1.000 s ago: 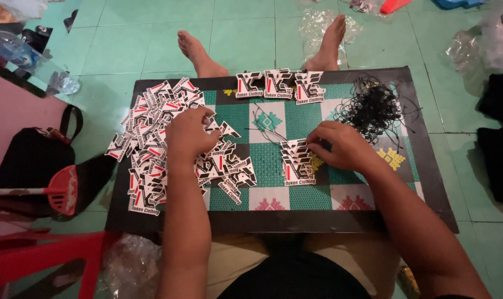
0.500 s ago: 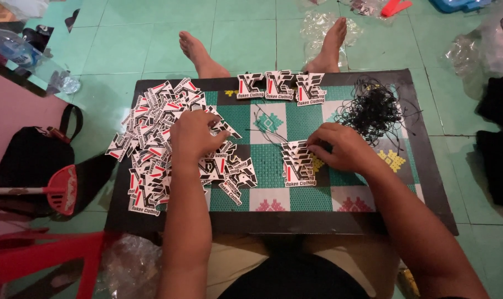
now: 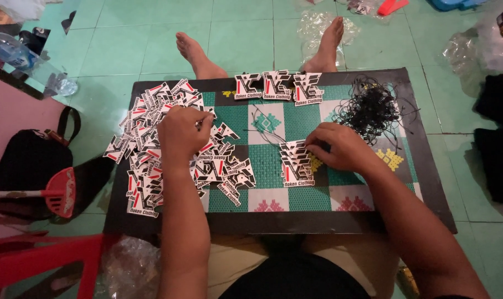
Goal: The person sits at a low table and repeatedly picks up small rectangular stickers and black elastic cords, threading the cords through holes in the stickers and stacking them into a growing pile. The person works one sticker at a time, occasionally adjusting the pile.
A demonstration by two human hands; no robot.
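At the far left, on the green tiled floor, a black bag [image 3: 27, 160] lies beside a red tool with a flat head [image 3: 60, 192], and a red plastic frame [image 3: 41, 260] shows in the bottom corner. A clear plastic bottle [image 3: 13, 52] lies higher up, near the top left.

Next comes the mat [image 3: 262, 160], a woven board with green and white squares and a dark border. On its left part there is a big loose pile of cut paper tags [image 3: 152, 144], white with black and red shapes; some of them spill over the mat's edge. The left hand [image 3: 182, 133] rests on top of this pile with the fingers curled in. It seems to pinch something small near the fingertips, but I cannot tell exactly what it holds.

In the middle of the mat, near the far edge, three tags [image 3: 276, 87] lie in a neat row, just in front of the person's two bare feet [image 3: 199, 55].

More to the right, a small neat stack of tags [image 3: 296, 163] lies on the mat. The right hand [image 3: 340, 147] touches the upper edge of this stack; its fingers are bent and close together on the top tag, a narrow grip.

Behind the right hand, a tangle of thin black strings [image 3: 370, 108] sits on the mat. Crumpled clear plastic [image 3: 467, 50] and dark cloth [image 3: 498, 138] lie on the floor at the far right.
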